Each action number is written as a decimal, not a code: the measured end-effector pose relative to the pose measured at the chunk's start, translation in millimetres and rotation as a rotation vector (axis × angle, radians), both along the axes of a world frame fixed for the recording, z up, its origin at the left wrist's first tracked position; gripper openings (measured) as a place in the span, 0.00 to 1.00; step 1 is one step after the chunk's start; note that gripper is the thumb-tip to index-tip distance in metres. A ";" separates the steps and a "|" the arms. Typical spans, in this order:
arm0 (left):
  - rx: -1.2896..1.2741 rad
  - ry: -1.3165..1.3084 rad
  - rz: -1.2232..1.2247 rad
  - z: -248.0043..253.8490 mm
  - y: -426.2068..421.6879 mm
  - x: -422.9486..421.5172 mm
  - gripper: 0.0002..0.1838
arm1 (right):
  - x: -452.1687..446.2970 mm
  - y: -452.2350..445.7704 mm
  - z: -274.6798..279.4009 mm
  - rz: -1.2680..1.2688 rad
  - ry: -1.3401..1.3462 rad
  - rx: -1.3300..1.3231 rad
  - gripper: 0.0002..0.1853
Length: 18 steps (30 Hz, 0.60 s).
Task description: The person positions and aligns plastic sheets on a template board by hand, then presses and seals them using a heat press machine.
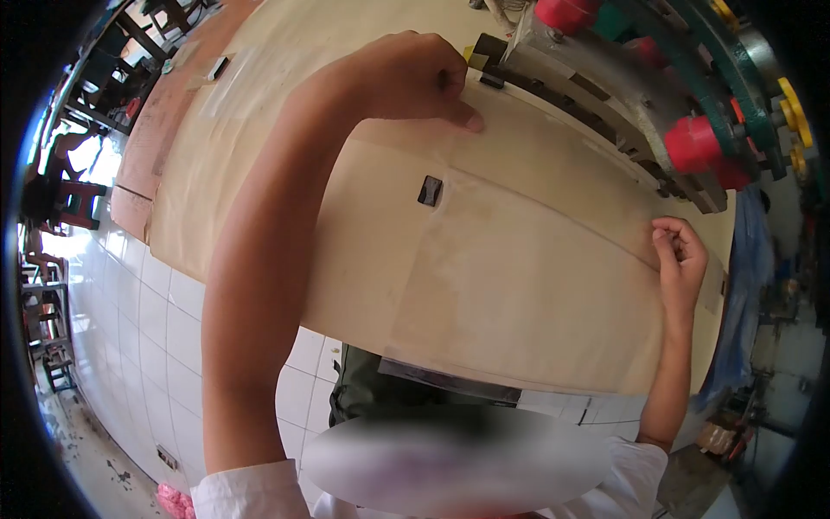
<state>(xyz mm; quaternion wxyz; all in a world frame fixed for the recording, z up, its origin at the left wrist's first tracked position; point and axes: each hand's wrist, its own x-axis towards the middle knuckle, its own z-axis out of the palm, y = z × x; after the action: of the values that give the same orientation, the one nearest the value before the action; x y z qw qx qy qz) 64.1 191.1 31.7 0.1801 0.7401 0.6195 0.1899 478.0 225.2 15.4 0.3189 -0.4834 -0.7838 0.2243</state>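
A pale, thin sheet (527,285) lies flat on the tan tabletop (363,233), its upper edge showing as a slanting line. My left hand (415,78) is above the far part of the table by the machine. Its fingers are curled in and the thumb sticks out; what they hold, if anything, is hidden. At the right end of the sheet's edge is my right hand (681,259), fingers curled and thumb against them. I cannot make out what is between them. A small black block (430,190) rests near the sheet's upper left corner.
A machine frame (605,112) with red knobs (692,144) and green wheels borders the table's far right. A small dark object (218,68) lies at the far left. White floor tiles (147,320) and a blue cloth (739,303) flank the table.
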 end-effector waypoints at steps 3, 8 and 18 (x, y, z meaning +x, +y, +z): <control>0.027 -0.005 0.014 -5.7 1.4 -0.4 0.25 | -0.3 -3.2 1.3 -0.016 -0.017 0.033 0.06; -0.058 -0.023 0.043 3.1 -2.8 3.0 0.26 | -9.1 -12.8 16.8 0.040 -0.081 0.201 0.07; -0.134 0.050 0.059 10.1 -0.6 2.1 0.24 | -7.8 -10.0 4.3 -0.004 0.121 0.033 0.07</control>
<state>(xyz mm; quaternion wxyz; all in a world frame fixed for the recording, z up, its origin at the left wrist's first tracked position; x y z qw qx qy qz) 66.2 190.6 41.8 0.2080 0.7121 0.6568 0.1347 470.2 215.2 19.7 0.3739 -0.4651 -0.7658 0.2397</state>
